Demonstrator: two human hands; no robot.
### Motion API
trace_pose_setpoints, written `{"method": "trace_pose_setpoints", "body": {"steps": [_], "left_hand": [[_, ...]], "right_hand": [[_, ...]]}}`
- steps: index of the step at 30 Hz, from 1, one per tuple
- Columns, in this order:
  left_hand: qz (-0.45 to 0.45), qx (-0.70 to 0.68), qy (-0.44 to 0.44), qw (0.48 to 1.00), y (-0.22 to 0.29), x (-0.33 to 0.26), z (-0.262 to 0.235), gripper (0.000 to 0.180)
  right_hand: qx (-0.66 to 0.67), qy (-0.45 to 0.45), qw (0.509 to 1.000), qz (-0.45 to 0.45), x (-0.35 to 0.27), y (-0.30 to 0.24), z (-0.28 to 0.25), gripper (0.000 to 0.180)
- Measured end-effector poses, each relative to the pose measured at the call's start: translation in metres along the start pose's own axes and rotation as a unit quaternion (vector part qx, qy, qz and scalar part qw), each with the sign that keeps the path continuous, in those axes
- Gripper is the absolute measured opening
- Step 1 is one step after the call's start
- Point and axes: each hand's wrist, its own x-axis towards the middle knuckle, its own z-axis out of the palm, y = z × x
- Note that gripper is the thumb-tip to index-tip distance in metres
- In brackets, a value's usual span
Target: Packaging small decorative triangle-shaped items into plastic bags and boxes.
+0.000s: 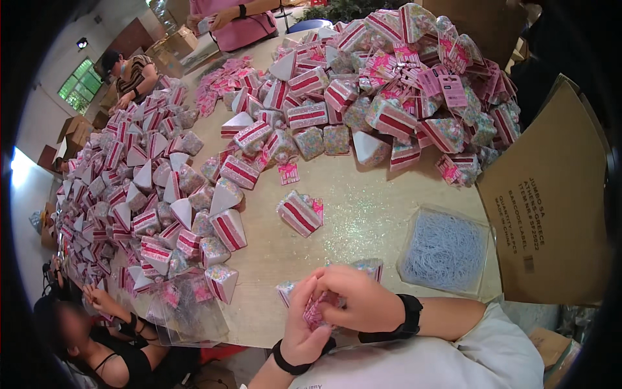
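Note:
My left hand [303,327] and my right hand [366,301] meet close to my body at the table's near edge. Their fingers curl around a pink patterned tag [314,311], partly covered by my fingers. A glittery cake-slice ornament [285,290] shows just behind my left hand, and another speckled piece [370,267] peeks out beyond my right knuckles; my hands hide much of both. Farther out, a single cake-slice ornament [300,214] with pink and red layers lies on the table, a pink tag beside it.
Large heaps of cake-slice ornaments [389,120] cover the far side and the left. To the right sit a clear tray of pale thin strings [446,249] and a cardboard box [551,194]. Co-workers are at the left and far side; a clear plastic tray [188,318] lies near left.

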Motion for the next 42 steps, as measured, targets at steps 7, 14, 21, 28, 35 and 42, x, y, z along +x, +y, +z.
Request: {"method": "trace_pose_setpoints", "body": {"steps": [7, 14, 21, 28, 35, 42], "left_hand": [[-0.05, 0.027, -0.035, 0.998, 0.012, 0.012, 0.008, 0.075], [0.024, 0.161, -0.027, 0.986, 0.006, 0.02, 0.011, 0.093], [0.013, 0.135, -0.051, 0.989, -0.003, 0.015, 0.001, 0.108], [-0.107, 0.169, -0.107, 0.974, -0.003, 0.023, -0.005, 0.08], [-0.161, 0.142, -0.07, 0.974, 0.01, 0.026, 0.001, 0.034], [-0.105, 0.178, -0.06, 0.977, 0.006, 0.021, 0.0, 0.027]], "right_hand": [[-0.121, 0.054, 0.991, 0.034, -0.009, 0.007, -0.004, 0.021], [-0.06, 0.037, 0.997, 0.016, -0.007, 0.013, -0.001, 0.023], [-0.048, 0.007, 0.998, -0.041, -0.005, 0.009, -0.012, 0.029], [-0.015, 0.042, 0.998, -0.052, -0.004, 0.009, -0.011, 0.016], [-0.104, 0.063, 0.992, -0.045, -0.006, 0.007, -0.009, 0.017], [-0.2, 0.014, 0.971, -0.129, -0.003, -0.001, -0.016, 0.026]]}}
